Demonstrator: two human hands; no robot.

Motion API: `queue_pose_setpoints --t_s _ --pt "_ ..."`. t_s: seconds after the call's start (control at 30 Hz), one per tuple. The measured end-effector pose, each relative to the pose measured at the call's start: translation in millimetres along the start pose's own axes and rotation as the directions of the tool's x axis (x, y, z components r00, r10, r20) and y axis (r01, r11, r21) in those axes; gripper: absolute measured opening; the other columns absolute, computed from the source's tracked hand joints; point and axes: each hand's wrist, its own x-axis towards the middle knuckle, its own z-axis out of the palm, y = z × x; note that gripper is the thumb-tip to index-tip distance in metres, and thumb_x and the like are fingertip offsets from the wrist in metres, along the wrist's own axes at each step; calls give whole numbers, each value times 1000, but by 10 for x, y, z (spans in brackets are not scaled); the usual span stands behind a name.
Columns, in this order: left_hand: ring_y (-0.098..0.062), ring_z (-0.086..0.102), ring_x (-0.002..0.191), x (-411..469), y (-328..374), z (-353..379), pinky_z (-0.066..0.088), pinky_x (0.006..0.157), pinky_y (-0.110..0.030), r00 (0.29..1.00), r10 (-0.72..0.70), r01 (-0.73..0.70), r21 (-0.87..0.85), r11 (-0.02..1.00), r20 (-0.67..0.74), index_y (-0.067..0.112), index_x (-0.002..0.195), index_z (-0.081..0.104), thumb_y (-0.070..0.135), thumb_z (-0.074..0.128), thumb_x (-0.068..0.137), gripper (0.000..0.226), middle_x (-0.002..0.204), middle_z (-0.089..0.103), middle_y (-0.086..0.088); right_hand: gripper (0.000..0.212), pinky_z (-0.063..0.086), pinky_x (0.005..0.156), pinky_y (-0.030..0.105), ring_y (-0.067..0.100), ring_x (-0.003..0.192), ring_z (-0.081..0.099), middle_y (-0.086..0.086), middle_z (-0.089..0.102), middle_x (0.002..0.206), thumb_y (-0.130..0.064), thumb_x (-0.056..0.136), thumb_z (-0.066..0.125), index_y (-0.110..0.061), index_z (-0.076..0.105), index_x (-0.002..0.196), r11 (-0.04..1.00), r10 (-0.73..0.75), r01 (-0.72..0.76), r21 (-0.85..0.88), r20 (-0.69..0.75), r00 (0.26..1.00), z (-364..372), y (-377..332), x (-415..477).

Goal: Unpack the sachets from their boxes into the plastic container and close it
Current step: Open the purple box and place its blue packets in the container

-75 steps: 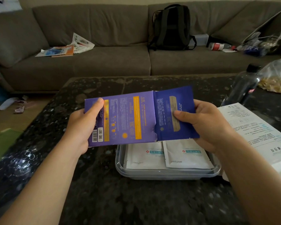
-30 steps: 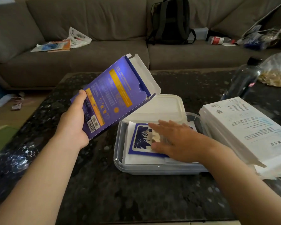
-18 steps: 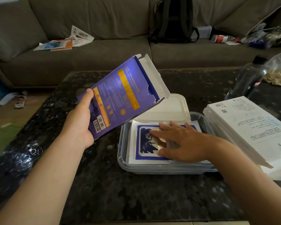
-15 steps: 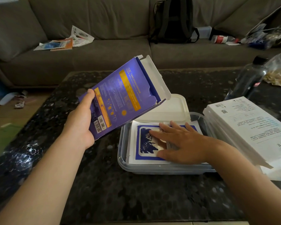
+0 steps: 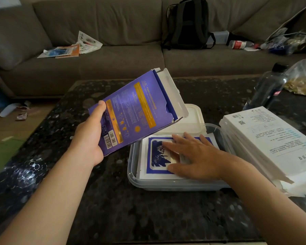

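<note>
Gripping the purple box (image 5: 136, 112) by its barcode end, the left hand (image 5: 88, 137) has its thumb laid along the printed face and its fingers curled behind. The box is held in the air, tilted, with its long axis running from the palm at lower left up toward the upper right. Its open end points up and right, the white flap folded back, and that end hangs over the far left corner of the plastic container (image 5: 134, 167).

The container sits on the dark speckled table (image 5: 113, 200), between the two forearms. A blue-printed sachet (image 5: 157, 156) with a white border lies flat on top of the sachets inside it, its long side seeming to run left to right across the tub. The right hand (image 5: 194, 156) rests palm down on this sachet, fingers straight and spread, pointing left, grasping nothing.

A white lid (image 5: 193, 117) lies just behind the container. A stack of white boxes (image 5: 268, 138) sits just beside the container's right wall, with a dark bottle (image 5: 267, 91) standing behind it.
</note>
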Motion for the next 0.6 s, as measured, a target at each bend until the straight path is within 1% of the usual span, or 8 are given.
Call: queue_pose_setpoints --t_s 0.07,0.1,0.17,0.23,0.3,0.37,0.47,0.6 --pt "-19 81 86 -31 24 17 62 85 -45 1000 10 -9 6 1000 -14 34 116 74 72 62 90 47 101 82 4 61 33 117 48 21 148 29 -13 32 158 -46 94 62 -51 32 147 950 102 -61 306 -120 988 -142 -53 -37" --pt "-17 81 83 -49 35 30 62 81 -43 1000 13 -13 11 1000 -24 34 114 74 70 62 91 45 98 82 5 54 49 102 38 18 135 45 -11 45 146 -30 94 65 -44 43 141 910 172 -70 409 -218 961 -218 -67 -56" --pt "-15 80 79 -74 41 49 62 78 -42 999 31 -30 25 999 -40 32 111 75 68 62 92 43 93 82 6 38 53 78 20 7 106 59 -12 60 120 -11 95 61 -34 59 125 895 274 -44 444 -469 840 -374 -90 -101" --pt "-15 80 79 -94 44 75 62 77 -41 998 50 -49 31 998 -47 29 109 76 67 62 93 42 93 82 6 28 56 73 18 3 88 66 -15 67 100 -5 96 58 -31 65 104 851 330 78 519 -644 690 -515 -133 -177" --pt "-14 80 78 -115 37 106 61 74 -39 996 74 -72 35 997 -48 28 109 76 63 62 95 40 93 82 6 26 60 67 21 5 80 71 -12 71 92 -2 96 58 -26 68 95 771 369 225 596 -705 606 -609 -175 -250" --pt "-12 79 75 -135 27 127 58 69 -35 993 105 -102 41 994 -60 27 107 75 60 62 97 37 91 82 7 21 61 65 23 7 78 73 -6 73 90 -2 95 60 -21 69 95 724 350 313 614 -719 600 -656 -221 -304" --pt "-11 79 75 -161 12 156 57 66 -33 987 142 -139 44 989 -72 25 109 73 57 63 98 35 90 82 9 14 61 64 23 10 77 75 -3 75 89 -4 93 66 -17 70 97 679 294 352 644 -678 674 -664 -284 -331" --pt "-11 79 77 -197 -4 196 58 69 -35 982 172 -168 53 984 -73 23 112 72 55 62 99 36 90 81 10 23 60 69 19 6 81 72 -4 73 89 2 89 69 -17 68 102 740 267 269 616 -636 724 -587 -299 -246"
